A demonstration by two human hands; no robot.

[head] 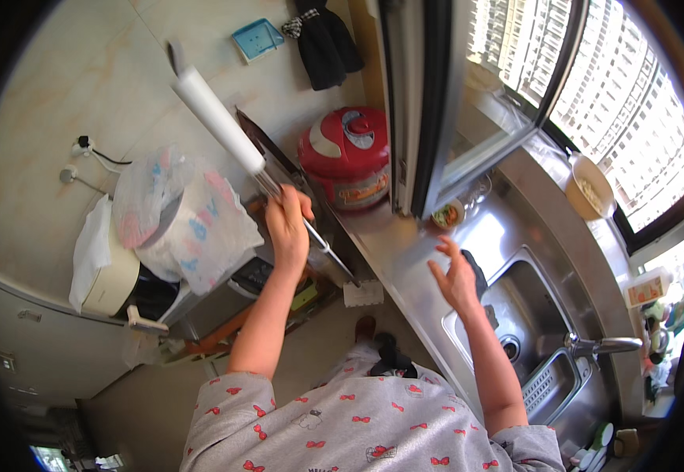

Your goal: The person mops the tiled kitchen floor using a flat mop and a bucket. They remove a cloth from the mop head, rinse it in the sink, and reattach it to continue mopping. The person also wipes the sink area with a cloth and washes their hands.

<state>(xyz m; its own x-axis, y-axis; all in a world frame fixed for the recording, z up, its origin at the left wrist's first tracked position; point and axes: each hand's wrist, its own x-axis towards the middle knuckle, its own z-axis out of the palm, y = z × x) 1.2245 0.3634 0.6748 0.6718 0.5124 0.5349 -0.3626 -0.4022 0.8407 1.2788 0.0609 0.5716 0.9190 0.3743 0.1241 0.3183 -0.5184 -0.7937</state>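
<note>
My left hand (pixel 287 227) is wrapped around the metal pole of a long-handled mop (pixel 218 118). The pole slants from a white grip sleeve at upper left down to a whitish head near the floor, beside the cabinet front. Over the stainless-steel counter (pixel 401 277), my right hand (pixel 455 277) hovers with its fingers apart and nothing clearly in it. A blurred greyish patch by its fingertips is too unclear to name. Partly behind that hand lies a dark cloth (pixel 473 268) at the edge of the sink (pixel 524 283).
A red electric cooker (pixel 347 156) stands beside the open window sash (pixel 436 118). Near the sash is a bowl of food (pixel 448 215); a beige basin (pixel 589 186) rests on the sill. The faucet (pixel 604 345) juts over the sink. A plastic-covered appliance (pixel 194 230) sits at left.
</note>
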